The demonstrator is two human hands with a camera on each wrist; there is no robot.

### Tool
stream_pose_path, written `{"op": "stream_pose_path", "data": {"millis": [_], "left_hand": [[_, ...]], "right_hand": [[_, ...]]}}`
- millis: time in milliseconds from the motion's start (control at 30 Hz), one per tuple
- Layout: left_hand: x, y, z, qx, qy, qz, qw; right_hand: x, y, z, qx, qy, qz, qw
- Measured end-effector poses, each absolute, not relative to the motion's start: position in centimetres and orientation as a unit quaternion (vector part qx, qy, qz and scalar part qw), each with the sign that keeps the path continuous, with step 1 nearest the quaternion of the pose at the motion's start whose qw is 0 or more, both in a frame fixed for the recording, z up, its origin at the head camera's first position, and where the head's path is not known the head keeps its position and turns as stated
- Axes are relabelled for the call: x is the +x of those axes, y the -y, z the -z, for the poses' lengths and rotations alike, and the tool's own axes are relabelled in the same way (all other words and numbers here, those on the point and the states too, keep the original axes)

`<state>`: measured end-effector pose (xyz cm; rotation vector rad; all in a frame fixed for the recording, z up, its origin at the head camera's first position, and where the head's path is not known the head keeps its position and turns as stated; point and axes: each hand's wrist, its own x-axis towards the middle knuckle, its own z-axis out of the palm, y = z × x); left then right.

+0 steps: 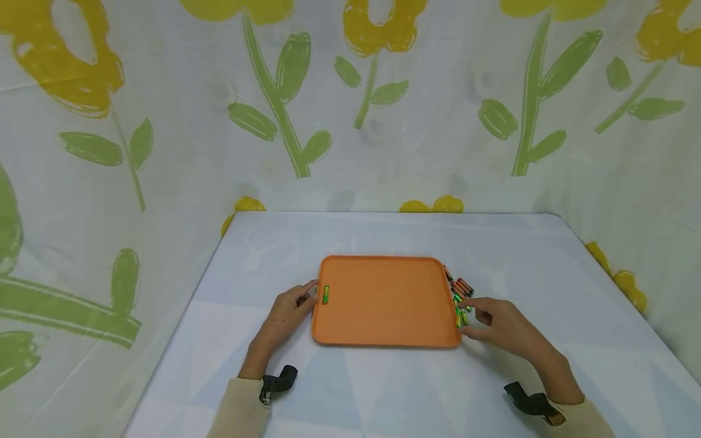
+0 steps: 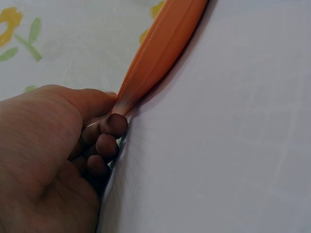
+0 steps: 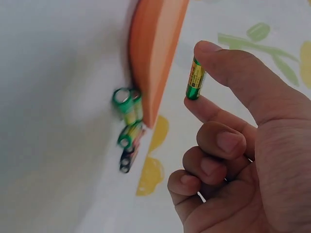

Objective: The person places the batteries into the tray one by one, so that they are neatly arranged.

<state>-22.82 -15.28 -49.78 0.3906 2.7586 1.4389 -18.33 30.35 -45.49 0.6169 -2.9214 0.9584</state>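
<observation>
The thumb and forefinger of the right hand, slightly parted, are pinching a green battery near the orange tray, whose edge the left hand is gripping. Loading is seemingly underway, probably calling for a lift onto the tray.

An orange, rounded-rectangular plastic tray sits mid-way across the pale, flat tabletop. One small green cylindrical battery lies in it, along its left edge, beside the left hand. Outside its right edge, red-and-black cylindrical batteries lie near the far corner (the tray's), loose green cylindrical batteries nearer the front. The right hand pinches another green cylindrical battery there.
</observation>
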Motion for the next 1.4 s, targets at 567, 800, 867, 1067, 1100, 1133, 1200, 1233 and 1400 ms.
{"op": "stream_pose_path", "data": {"millis": [567,800,867,1067,1100,1133,1200,1233,1400], "left_hand": [[-23.1,15.3,50.0,0.134,-0.882,-0.452,-0.008],[-22.9,15.4,49.7,0.138,-0.883,-0.448,-0.006],[-22.9,15.4,49.7,0.138,-0.884,-0.446,-0.005],[-22.8,15.4,49.7,0.138,-0.881,-0.452,-0.01],[-22.8,15.4,49.7,0.14,-0.881,-0.453,-0.01],[-22.8,15.4,49.7,0.142,-0.88,-0.452,-0.011],[-22.8,15.4,49.8,0.145,-0.88,-0.452,-0.014],[-22.8,15.4,49.8,0.144,-0.881,-0.451,-0.014],[-22.9,15.4,49.8,0.137,-0.883,-0.449,-0.012]], "right_hand": [[-21.7,-25.1,45.0,0.259,0.909,-0.324,0.026],[-22.2,-23.4,45.0,0.263,0.909,-0.322,0.025],[-22.4,-22.9,45.0,0.271,0.91,-0.311,0.041],[-23.1,-21.5,45.3,0.287,0.904,-0.315,0.033],[-23.2,-21.2,45.3,0.287,0.903,-0.318,0.026],[-23.3,-21.0,45.3,0.287,0.902,-0.321,0.02],[-23.5,-20.4,45.3,0.288,0.902,-0.322,0.014],[-23.6,-20.1,45.4,0.289,0.902,-0.32,0.014],[-23.9,-18.7,45.4,0.299,0.899,-0.32,0.022]]}}
